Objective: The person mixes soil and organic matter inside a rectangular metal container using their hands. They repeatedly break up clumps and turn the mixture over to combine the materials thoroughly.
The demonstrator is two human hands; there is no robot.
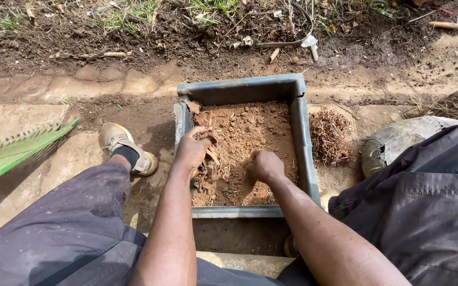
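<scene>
The left hand [192, 151] grasps a clump of dry roots [210, 159] in the reddish soil [255, 132]. The right hand [263, 166] is clenched into a fist, pressed into that soil. The soil fills a grey square tray [242, 87] on the ground between the person's knees. A pile of pulled roots [328, 136] lies just right of the tray.

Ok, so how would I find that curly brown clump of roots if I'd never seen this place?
Find the square grey tray full of reddish soil, where the left hand and right hand are digging. Look just outside its right wall, on the bare ground. The root clump lies there, a tangled, wiry brown heap, unlike the smooth grey rounded thing further right.
</scene>
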